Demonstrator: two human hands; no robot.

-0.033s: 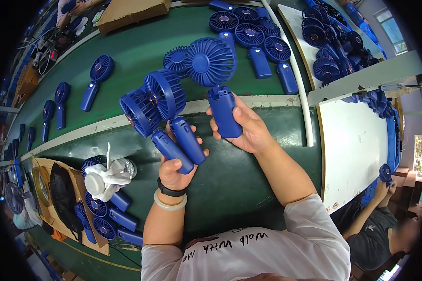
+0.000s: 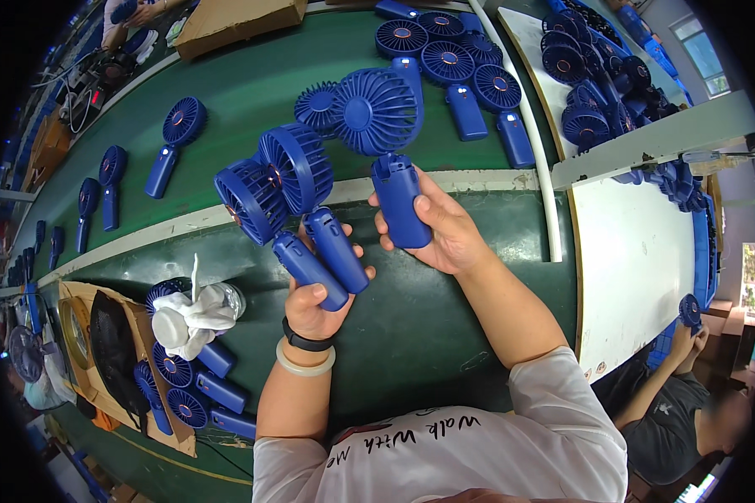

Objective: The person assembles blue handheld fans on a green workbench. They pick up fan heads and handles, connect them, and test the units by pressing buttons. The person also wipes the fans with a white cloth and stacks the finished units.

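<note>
Two blue handheld fans are gripped by their handles in my left hand [image 2: 312, 312]. One fan's round cage [image 2: 250, 201] overlaps the other's cage [image 2: 296, 170], and both tilt up and left. My right hand [image 2: 451, 226] is closed around the handle of a third fan [image 2: 401, 201], its large ribbed head [image 2: 377, 111] pointing away from me over the green belt. My fingers partly cover each handle. Just behind that head, another blue fan [image 2: 316, 107] is partly hidden.
Several fans [image 2: 447, 64] lie on the green belt [image 2: 252, 92] at the far right, others [image 2: 184, 121] stand along its left. A bottle with white cloth [image 2: 195, 318] and fans [image 2: 173, 366] are on the left. A white pipe [image 2: 542, 159] edges the right, near a seated person [image 2: 671, 411].
Fans on the belt have shifted very slightly to the right. My hands hold the same fans in nearly the same place.
</note>
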